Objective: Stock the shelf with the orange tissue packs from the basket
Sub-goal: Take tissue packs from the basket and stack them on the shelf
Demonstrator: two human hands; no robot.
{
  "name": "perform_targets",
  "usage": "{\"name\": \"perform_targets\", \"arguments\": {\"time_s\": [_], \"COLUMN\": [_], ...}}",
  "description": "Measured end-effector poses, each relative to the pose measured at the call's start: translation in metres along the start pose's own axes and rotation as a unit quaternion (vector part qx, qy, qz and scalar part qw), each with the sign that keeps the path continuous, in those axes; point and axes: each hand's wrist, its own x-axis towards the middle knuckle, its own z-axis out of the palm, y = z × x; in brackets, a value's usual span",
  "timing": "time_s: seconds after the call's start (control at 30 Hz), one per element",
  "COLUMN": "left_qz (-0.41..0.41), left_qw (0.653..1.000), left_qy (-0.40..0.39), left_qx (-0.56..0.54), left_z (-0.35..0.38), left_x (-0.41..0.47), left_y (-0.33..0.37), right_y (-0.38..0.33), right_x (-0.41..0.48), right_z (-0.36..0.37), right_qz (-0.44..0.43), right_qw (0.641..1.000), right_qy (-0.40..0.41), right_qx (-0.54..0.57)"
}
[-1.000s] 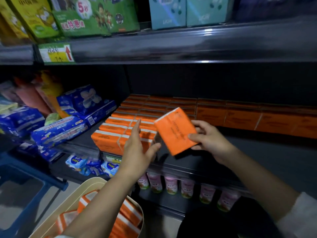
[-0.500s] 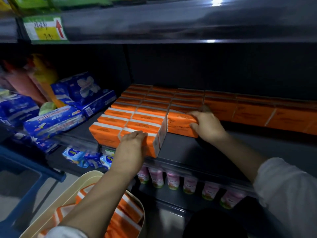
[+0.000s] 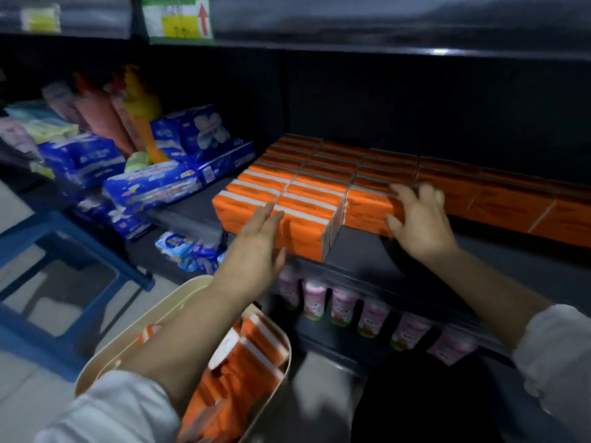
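**Squaring up a pack on the shelf, more left to fetch**

Right hand (image 3: pixel 415 219) lies over the front pack (image 3: pixel 364 209) of the third row, fingers spread across its top and thumb low on its front face. Grip is wide, pressing rather than clasping, as far as the blur lets me tell. Left hand (image 3: pixel 259 241) has straight fingers flat vs. the front corner of the stocked block (image 3: pixel 303 190); grip wide too, holding nothing.

Both hands touch orange tissue packs standing on edge on the shelf (image 3: pixel 361 254), in 3 rows running front to back. The third row stops short of the front lip, w/ bare shelf ahead of it. A back line (image 3: pixel 511 206) of the same packs runs off to the right.

Step in hand, my read: seating & aligning a pack in its row, not picking. Task is approx midway at best, since the basket (image 3: pixel 179 292) under the left forearm holds several spare packs (image 3: pixel 256 343), piled loosely.

Nxt move calls for:
- lift off the row and drop one hand to the basket
- take a pack by its narrow sides
- stand it in the gap at the front of the third row, flush w/ its neighbours

Wrap looks soft, so squeeze lightly. Watch the lip: the frontmost packs sit right at the edge, & a shove could tip one toward the pink bottles (image 3: pixel 342 305) below.
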Motion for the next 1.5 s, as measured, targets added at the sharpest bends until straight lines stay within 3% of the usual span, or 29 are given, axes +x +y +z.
{"name": "perform_targets", "arguments": {"time_s": [0.2,0.4,0.63,0.87,1.03,1.23,1.3,1.4,1.5], "left_qz": [-0.057,-0.133,-0.135,-0.118,-0.099,-0.104,-0.113,-0.123,-0.158], "left_qw": [0.998,0.988,0.987,0.988,0.988,0.981,0.977,0.970,0.974], "left_qy": [-0.015,-0.057,-0.083,-0.095,-0.121,-0.161,-0.182,-0.207,-0.162], "left_qx": [0.036,0.049,0.018,0.007,-0.006,-0.014,-0.007,-0.004,-0.019], "left_z": [-0.024,-0.031,-0.036,-0.037,-0.032,-0.030,-0.029,-0.026,-0.027], "left_x": [-0.069,-0.130,-0.135,-0.127,-0.125,-0.126,-0.127,-0.127,-0.124], "left_y": [-0.060,-0.105,-0.124,-0.141,-0.141,-0.141,-0.142,-0.139,-0.137], "right_y": [-0.056,-0.125,-0.157,-0.166,-0.164,-0.174,-0.185,-0.202,-0.205], "right_x": [-0.051,-0.098,-0.111,-0.133,-0.140,-0.123,-0.112,-0.101,-0.091], "right_z": [0.001,0.055,0.131,0.193,0.215,0.200,0.184,0.151,0.133], "right_qz": [-0.113,-0.234,-0.201,-0.209,-0.235,-0.151,-0.110,-0.064,-0.083], "right_qw": [0.989,0.958,0.933,0.903,0.898,0.908,0.883,0.810,0.801], "right_qy": [0.016,-0.081,-0.290,-0.374,-0.369,-0.384,-0.413,-0.432,-0.409], "right_qx": [0.097,0.146,0.073,-0.022,-0.047,0.076,0.193,0.391,0.430]}}
